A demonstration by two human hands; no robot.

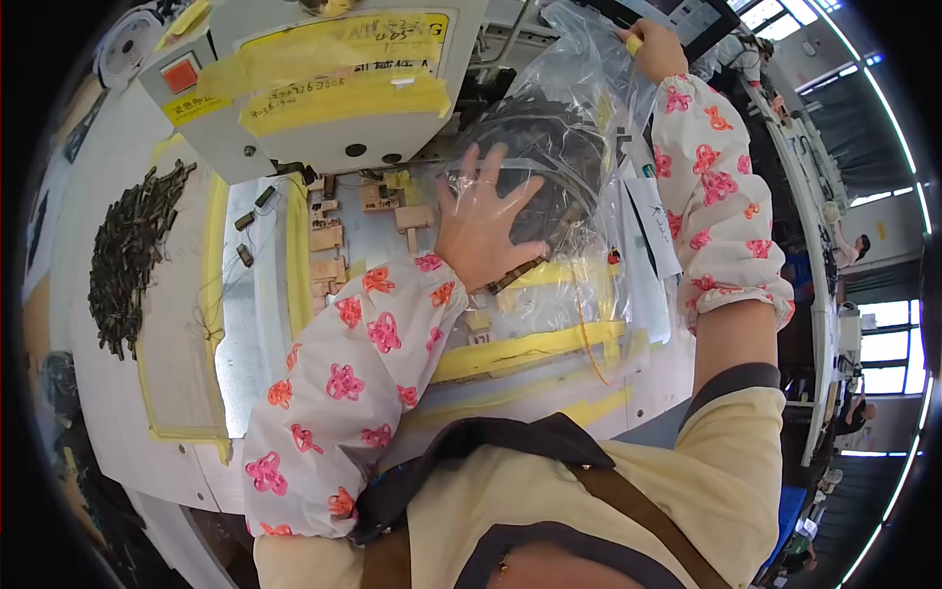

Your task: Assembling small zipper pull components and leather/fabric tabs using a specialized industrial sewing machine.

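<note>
A clear plastic bag (549, 108) with dark contents, possibly strips or coils, lies over the right part of the worktable. My left hand (483, 221) rests on the bag with its fingers spread wide and nothing gripped. Up at the bag's far right edge, my right hand (655, 51) has its fingers curled in on the plastic, and a yellow wrap shows on one finger. Small tan blocks (327, 238) stand left of my left hand. A short dark, banded piece (517, 277) shows just below that hand.
A grey machine housing (343, 88) with yellow tape and a red button (181, 75) stands at the back. Many dark, short pieces (132, 260) are heaped at left. Several small wired parts (245, 222) lie nearer. White paper (650, 221) sits right of the bag. Other people work far right.
</note>
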